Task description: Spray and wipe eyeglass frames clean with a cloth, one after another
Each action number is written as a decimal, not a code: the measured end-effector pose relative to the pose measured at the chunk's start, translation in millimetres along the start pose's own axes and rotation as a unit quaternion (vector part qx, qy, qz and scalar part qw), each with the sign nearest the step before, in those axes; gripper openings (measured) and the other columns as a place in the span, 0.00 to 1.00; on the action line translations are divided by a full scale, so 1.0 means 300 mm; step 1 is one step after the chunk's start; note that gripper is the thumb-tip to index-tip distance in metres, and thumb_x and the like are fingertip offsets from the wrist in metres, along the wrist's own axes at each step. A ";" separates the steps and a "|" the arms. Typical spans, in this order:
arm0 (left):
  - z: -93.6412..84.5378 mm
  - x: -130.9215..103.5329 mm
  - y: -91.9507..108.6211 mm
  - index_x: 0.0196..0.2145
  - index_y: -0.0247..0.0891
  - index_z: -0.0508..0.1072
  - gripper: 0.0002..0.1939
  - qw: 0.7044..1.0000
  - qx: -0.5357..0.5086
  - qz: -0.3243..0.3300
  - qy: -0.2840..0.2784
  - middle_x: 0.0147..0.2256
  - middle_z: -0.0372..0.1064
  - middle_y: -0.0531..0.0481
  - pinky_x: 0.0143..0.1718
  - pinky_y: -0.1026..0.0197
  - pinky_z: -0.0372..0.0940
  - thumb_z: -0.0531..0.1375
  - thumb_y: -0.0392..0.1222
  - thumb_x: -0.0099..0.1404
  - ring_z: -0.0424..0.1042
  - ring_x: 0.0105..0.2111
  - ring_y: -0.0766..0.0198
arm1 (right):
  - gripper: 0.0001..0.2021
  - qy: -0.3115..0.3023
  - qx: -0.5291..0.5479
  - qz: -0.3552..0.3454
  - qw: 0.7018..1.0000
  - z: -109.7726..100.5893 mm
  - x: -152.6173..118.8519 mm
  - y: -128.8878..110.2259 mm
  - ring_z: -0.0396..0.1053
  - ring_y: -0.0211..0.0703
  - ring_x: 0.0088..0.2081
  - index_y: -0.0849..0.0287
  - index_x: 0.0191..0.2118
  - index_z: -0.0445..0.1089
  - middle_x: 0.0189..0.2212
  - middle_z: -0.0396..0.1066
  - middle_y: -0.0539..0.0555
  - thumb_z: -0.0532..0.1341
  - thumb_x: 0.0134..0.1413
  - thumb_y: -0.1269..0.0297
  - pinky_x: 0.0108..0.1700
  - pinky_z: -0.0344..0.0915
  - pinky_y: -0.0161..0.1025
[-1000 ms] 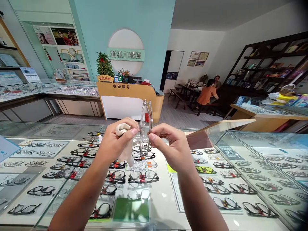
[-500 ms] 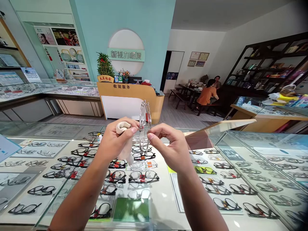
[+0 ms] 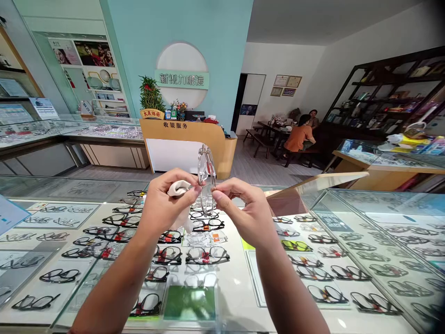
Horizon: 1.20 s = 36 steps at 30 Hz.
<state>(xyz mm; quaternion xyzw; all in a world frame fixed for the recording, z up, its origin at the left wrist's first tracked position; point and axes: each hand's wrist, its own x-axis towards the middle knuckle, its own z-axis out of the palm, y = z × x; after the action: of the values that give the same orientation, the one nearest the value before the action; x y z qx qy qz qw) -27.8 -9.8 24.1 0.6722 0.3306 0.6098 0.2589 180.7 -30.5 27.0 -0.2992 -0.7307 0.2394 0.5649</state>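
Observation:
A pair of clear-framed glasses (image 3: 207, 174) is held upright on its side above the glass counter, between my two hands. My left hand (image 3: 167, 199) pinches one side of the frame and also holds a whitish cloth (image 3: 179, 188), which hangs down behind the fingers. My right hand (image 3: 245, 208) grips the other side between thumb and forefinger. Below, rows of glasses lie in the display case, among them a black pair (image 3: 207, 255) with a red tag.
The glass display counter (image 3: 232, 287) spans the front. A wooden-edged panel (image 3: 316, 183) stands tilted at the right. Beyond are a cashier desk (image 3: 187, 130), more display cases and a seated person in orange (image 3: 299, 137) at a table.
The glasses have tilted and shifted slightly left in my fingers. My left hand has turned a little, and the cloth in it has shifted slightly.

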 end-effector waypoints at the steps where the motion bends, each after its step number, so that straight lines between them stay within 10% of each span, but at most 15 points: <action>1: 0.002 -0.002 0.002 0.33 0.41 0.81 0.04 1.000 0.007 0.008 0.006 0.36 0.84 0.49 0.39 0.61 0.73 0.73 0.40 0.63 0.82 0.37 0.59 | 0.07 0.000 -0.003 0.000 1.000 0.001 0.000 -0.001 0.71 0.39 0.29 0.56 0.38 0.79 0.27 0.75 0.48 0.68 0.70 0.62 0.35 0.68 0.39; 10: 0.019 -0.009 0.015 0.31 0.42 0.80 0.03 0.996 0.039 0.037 0.072 0.34 0.83 0.51 0.35 0.64 0.73 0.71 0.36 0.61 0.81 0.34 0.63 | 0.08 0.036 -0.032 0.009 0.999 -0.027 0.003 0.003 0.71 0.37 0.26 0.56 0.37 0.81 0.25 0.76 0.47 0.68 0.70 0.62 0.32 0.67 0.37; 22: 0.042 -0.014 -0.013 0.30 0.40 0.79 0.02 0.989 0.140 0.033 0.027 0.27 0.78 0.53 0.26 0.63 0.58 0.67 0.39 0.60 0.67 0.24 0.67 | 0.08 0.291 -0.189 -0.042 0.937 -0.105 0.026 0.071 0.86 0.49 0.40 0.55 0.45 0.83 0.38 0.86 0.54 0.68 0.72 0.58 0.38 0.74 0.43; 36: 0.076 -0.035 0.013 0.31 0.41 0.79 0.03 0.988 0.117 0.050 0.088 0.29 0.79 0.53 0.27 0.64 0.64 0.68 0.40 0.64 0.74 0.28 0.65 | 0.29 0.162 -0.258 -0.127 0.944 0.025 0.023 0.078 0.74 0.60 0.64 0.52 0.67 0.66 0.63 0.74 0.64 0.72 0.66 0.51 0.61 0.77 0.61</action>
<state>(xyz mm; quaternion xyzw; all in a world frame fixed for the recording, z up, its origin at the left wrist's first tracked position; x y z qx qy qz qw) -5.0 -19.0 17.6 0.6575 0.3872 0.6356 0.1176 176.1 -9.2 13.8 -0.3738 -0.6980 -0.0825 0.6051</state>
